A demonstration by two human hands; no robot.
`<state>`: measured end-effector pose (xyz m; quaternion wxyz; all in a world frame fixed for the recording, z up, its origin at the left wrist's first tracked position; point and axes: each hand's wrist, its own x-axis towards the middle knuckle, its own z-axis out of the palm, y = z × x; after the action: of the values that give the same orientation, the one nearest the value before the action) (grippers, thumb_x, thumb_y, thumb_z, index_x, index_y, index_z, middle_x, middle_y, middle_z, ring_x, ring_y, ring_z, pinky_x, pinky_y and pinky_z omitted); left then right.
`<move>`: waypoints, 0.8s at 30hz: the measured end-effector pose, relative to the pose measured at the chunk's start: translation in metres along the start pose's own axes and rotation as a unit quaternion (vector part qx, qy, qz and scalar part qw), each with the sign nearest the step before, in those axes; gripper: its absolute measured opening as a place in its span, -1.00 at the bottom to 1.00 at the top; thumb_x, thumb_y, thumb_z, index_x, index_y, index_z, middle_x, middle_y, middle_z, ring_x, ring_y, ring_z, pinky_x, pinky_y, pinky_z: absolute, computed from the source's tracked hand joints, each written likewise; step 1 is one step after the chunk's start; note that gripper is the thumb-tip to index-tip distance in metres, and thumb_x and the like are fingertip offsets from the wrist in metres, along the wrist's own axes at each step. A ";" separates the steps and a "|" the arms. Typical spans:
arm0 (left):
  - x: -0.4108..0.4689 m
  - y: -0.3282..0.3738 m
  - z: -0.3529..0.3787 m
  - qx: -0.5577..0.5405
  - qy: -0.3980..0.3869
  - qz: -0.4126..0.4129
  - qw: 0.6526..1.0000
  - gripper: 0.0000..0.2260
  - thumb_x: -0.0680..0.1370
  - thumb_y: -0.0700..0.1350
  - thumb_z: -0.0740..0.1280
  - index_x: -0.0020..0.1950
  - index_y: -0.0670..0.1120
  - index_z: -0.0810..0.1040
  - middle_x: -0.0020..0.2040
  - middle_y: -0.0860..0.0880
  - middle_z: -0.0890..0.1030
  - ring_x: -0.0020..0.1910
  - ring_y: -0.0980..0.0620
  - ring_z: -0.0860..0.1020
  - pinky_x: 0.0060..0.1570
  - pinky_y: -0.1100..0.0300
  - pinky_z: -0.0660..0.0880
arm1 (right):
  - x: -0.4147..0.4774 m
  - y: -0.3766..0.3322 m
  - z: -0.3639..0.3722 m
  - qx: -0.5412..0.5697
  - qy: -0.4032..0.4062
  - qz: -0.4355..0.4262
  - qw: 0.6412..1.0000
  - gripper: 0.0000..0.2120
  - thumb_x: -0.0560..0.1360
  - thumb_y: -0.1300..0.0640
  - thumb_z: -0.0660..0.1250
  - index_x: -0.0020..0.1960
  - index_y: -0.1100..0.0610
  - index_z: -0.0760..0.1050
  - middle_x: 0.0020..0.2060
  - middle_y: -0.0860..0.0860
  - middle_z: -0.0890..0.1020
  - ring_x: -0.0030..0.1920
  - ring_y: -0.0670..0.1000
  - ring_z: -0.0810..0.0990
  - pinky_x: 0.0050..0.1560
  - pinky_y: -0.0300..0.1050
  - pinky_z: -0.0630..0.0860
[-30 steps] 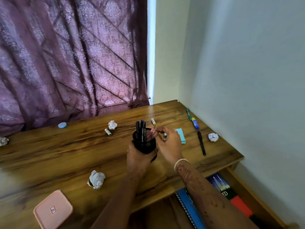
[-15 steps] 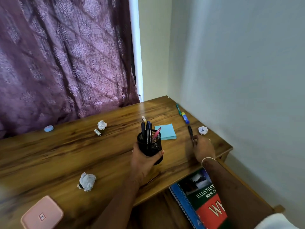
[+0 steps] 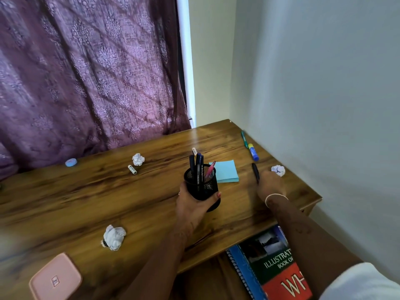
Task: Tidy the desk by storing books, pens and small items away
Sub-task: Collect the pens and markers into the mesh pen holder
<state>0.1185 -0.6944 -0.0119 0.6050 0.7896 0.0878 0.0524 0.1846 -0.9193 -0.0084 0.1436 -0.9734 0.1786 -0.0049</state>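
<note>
Pink and flat, a case (image 3: 55,278) lies at the near left edge of the wooden bench (image 3: 86,195), with a crumpled paper ball (image 3: 114,237) to its right and a second paper ball (image 3: 138,159) beside a small tube (image 3: 132,169) farther back. At the middle the left hand (image 3: 192,204) grips a black mesh pen cup (image 3: 201,185), fingers curled round its wall, several pens (image 3: 198,165) standing inside and a blue sticky-note pad (image 3: 226,173) just behind. Farther right, the right hand (image 3: 271,187) covers the near end of a black pen (image 3: 255,171) lying on the bench near the wall; its fingers are hidden, so I cannot tell whether they hold it.
</note>
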 end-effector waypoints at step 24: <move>0.002 0.016 0.005 0.040 0.001 0.010 0.999 -0.16 0.19 0.09 0.64 0.36 -0.06 0.33 0.28 0.00 0.53 0.26 0.00 0.50 0.21 0.03 0.49 | -0.059 -0.080 -0.066 0.423 0.008 -0.222 0.879 0.10 0.27 0.27 0.57 0.50 -0.13 -0.11 -0.05 -0.03 0.57 -0.16 -0.01 0.66 -0.09 -0.06 0.65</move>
<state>0.1226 -0.7025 0.0019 0.5723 0.8140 0.0819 0.0555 0.1533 -0.8455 0.0798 0.5350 -0.8342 -0.0603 -0.1193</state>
